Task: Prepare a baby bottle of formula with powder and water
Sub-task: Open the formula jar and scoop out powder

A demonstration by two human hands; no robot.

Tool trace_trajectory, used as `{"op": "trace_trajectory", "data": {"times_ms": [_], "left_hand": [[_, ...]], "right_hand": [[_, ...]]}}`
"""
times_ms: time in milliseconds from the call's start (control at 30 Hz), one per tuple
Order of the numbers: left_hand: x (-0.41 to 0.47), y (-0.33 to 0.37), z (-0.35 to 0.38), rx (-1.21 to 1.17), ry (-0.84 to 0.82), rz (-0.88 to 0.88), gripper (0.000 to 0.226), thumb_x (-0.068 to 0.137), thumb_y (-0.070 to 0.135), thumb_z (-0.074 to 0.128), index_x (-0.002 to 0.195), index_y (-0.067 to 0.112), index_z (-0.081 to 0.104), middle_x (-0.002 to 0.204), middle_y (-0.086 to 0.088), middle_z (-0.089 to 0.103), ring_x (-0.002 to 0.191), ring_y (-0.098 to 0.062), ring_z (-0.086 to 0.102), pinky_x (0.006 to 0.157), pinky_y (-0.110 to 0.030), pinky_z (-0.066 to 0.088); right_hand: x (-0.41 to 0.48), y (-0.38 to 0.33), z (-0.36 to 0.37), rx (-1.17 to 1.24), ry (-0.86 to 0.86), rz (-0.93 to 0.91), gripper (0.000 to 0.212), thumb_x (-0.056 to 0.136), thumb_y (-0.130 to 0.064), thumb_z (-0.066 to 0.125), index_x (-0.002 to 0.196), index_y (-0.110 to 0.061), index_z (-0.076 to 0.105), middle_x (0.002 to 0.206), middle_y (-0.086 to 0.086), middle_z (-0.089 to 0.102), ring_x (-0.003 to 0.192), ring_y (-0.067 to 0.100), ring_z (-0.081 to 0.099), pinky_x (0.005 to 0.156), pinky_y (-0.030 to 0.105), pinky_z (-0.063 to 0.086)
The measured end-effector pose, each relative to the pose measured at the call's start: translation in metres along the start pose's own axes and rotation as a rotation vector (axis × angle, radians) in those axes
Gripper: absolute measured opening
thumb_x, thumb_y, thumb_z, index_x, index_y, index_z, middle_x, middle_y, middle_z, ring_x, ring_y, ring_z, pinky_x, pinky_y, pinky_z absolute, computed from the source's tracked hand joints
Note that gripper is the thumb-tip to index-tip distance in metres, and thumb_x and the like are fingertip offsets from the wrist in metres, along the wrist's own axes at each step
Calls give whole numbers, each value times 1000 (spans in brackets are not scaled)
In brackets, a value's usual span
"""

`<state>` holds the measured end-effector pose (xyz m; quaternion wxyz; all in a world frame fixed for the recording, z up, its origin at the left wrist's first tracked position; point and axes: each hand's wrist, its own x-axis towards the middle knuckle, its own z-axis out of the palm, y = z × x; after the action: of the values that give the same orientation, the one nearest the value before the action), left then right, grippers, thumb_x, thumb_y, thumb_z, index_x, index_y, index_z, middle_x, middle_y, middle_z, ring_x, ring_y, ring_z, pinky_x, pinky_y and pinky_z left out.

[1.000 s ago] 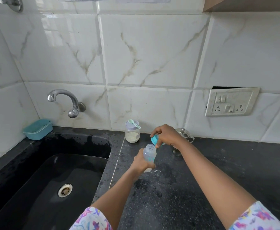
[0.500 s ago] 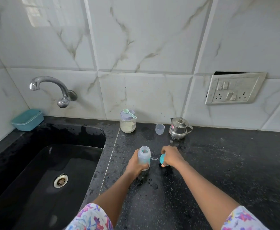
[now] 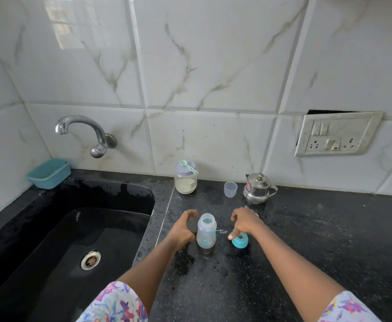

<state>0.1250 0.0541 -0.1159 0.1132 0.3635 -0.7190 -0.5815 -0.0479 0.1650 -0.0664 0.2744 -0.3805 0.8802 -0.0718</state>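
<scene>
There, on the black speckled counter (image 3: pixel 306 240) just right of the sink (image 3: pixel 74 240), the baby bottle (image 3: pixel 206 231) stood upright with its mouth uncovered. It was clear plastic, faintly clouded, with small teal and pale markings on its wall and a waist narrowing below the neck. The left hand (image 3: pixel 183 230) curved around the bottle's left side, fingers open and apart from the plastic, gripping nothing. The right hand (image 3: pixel 244 223) hovered just right of the bottle, fingers bent downward, with one fingertip touching the teal bottle cap (image 3: pixel 240 242) that lay on the counter; whether it was pinching the cap could not be told. Farther back, near the tiled wall, stood a powder jar (image 3: pixel 185 181) partly filled with pale powder, a teal scoop (image 3: pixel 187 165) resting across its lilac lid. Right of it were a small clear measuring cup (image 3: pixel 230 189) and a lidded steel pot (image 3: pixel 257 189).
</scene>
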Motion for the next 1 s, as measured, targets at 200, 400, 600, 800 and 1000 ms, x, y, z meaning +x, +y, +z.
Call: {"op": "trace_trajectory", "data": {"times_ms": [200,400,600,800,1000], "left_hand": [[17,33,-42,1,232,42,76,70,-17,51,137,15,35,144,0,41,104,-13,53,78,-35,49],[43,59,-56,-76,314,35,78,74,-14,57,142,9,26,144,-5,35,112,-11,37,81,-25,38],[76,64,-65,-74,327,27,78,68,-16,66,136,0,32,120,-3,42,103,-12,35,68,-11,41],[108,51,-64,-129,386,-9,103,61,4,84,144,6,23,143,-6,36,129,-23,37,95,-27,33],[144,38,-63,-201,371,-25,136,44,25,93,149,20,6,147,-4,34,137,-24,31,112,-43,32]], "right_hand": [[18,-47,-46,236,174,-112,28,73,-15,79,94,-5,65,96,11,66,84,19,55,72,25,40],[51,-94,-54,330,264,-130,19,79,-16,74,89,-2,65,101,13,67,90,26,61,77,31,46],[89,-124,-59,403,284,-135,19,82,-19,72,82,-2,64,91,14,67,80,26,60,65,28,42],[124,-138,-49,392,317,-88,48,84,-33,67,55,-16,32,55,-1,35,49,14,32,45,28,21],[144,-143,-39,344,339,-128,20,88,-27,62,82,-9,57,83,8,60,80,28,58,60,29,38]]}}
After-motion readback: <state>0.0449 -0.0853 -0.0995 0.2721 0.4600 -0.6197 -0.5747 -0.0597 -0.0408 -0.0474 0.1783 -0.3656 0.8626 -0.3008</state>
